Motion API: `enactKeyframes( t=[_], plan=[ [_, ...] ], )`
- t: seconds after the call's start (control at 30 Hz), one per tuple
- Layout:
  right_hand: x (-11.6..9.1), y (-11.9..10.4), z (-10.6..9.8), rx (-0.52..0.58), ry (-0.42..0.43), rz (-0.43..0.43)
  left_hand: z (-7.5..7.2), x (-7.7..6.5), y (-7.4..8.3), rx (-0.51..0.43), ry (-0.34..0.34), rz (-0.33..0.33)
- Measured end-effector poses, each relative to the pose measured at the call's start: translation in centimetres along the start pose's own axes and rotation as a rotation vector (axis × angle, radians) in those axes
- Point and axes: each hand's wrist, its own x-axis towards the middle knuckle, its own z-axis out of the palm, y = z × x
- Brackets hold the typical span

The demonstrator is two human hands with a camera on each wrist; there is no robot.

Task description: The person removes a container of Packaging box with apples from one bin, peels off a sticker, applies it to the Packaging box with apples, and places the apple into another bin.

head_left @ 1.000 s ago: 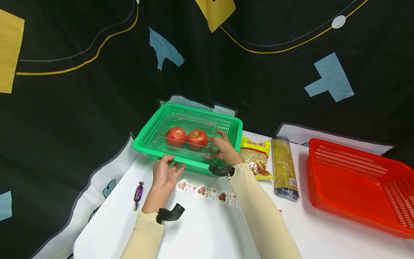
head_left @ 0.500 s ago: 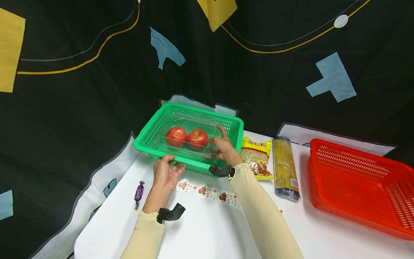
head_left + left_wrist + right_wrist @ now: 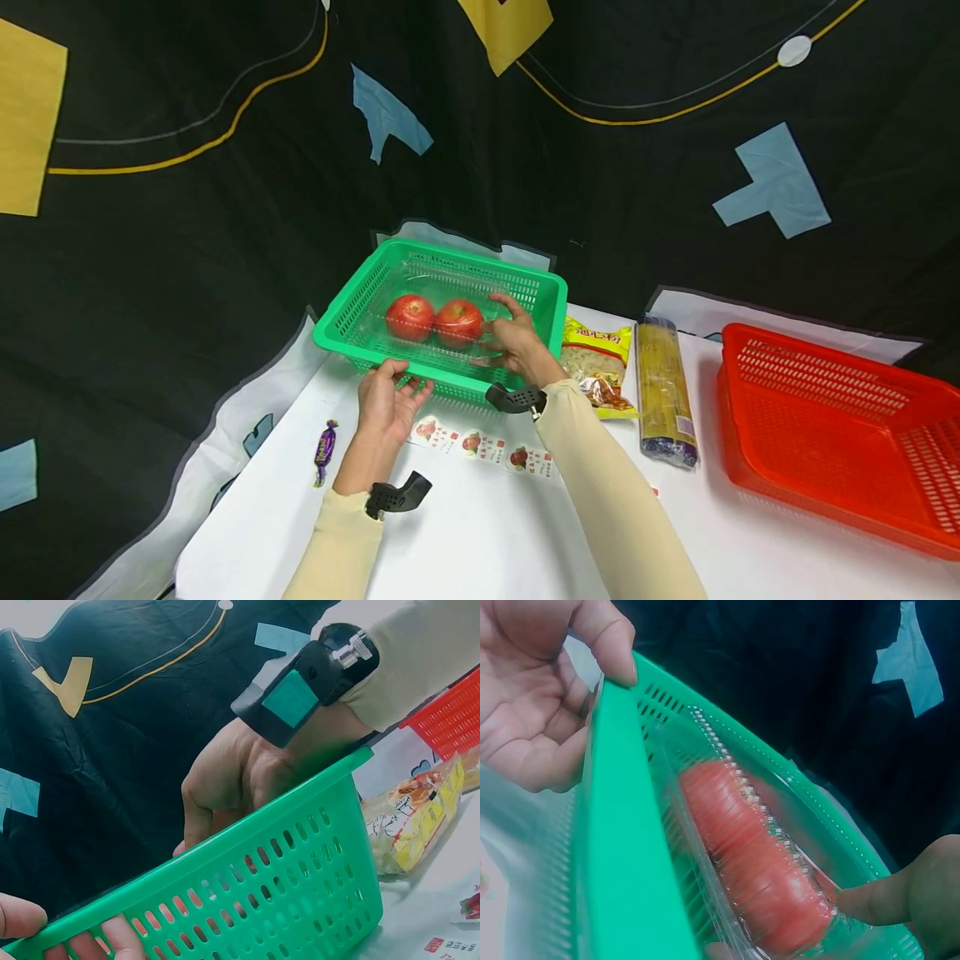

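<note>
A clear plastic fruit box [image 3: 423, 277] lies inside the green basket [image 3: 442, 377]. Through its plastic show two red apples [image 3: 410, 317], side by side. My right hand [image 3: 517, 337] reaches into the basket and holds the right end of the box, its fingers spread over that end. In the right wrist view one digit presses beside an apple [image 3: 780, 907], and another barely shows at the bottom edge. My left hand [image 3: 386, 402] pinches the basket's front rim, thumb on top and fingertips against the slotted outer wall, as the left wrist view shows.
Right of the basket lie a yellow pasta bag [image 3: 596, 367] and a pack of long noodles [image 3: 665, 392]. A red basket [image 3: 832, 433] stands farther right. A purple wrapped candy [image 3: 325, 452] lies left, and a strip of stickers [image 3: 472, 443] in front of the green basket.
The far finger of my right hand has shifted left, over the box's end. The left hand, the basket and the apples stay practically where they were.
</note>
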Motion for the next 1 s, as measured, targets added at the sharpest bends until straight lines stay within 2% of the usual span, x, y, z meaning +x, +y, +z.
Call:
enactKeyframes(
  t=[0.3,0.57,1.0],
  plan=[
    [-1.0,-1.3,-0.3,0.010,-0.071,-0.018,0.0,0.0,0.0,0.011,-0.008,-0.002],
    [-2.3,-2.7,-0.7,-0.019,-0.092,-0.029,0.0,-0.1,0.0,0.010,-0.009,-0.004],
    [-4.2,-4.5,-2.8,-0.034,-0.136,-0.024,-0.1,0.0,0.1,0.008,0.002,-0.017]
  ],
)
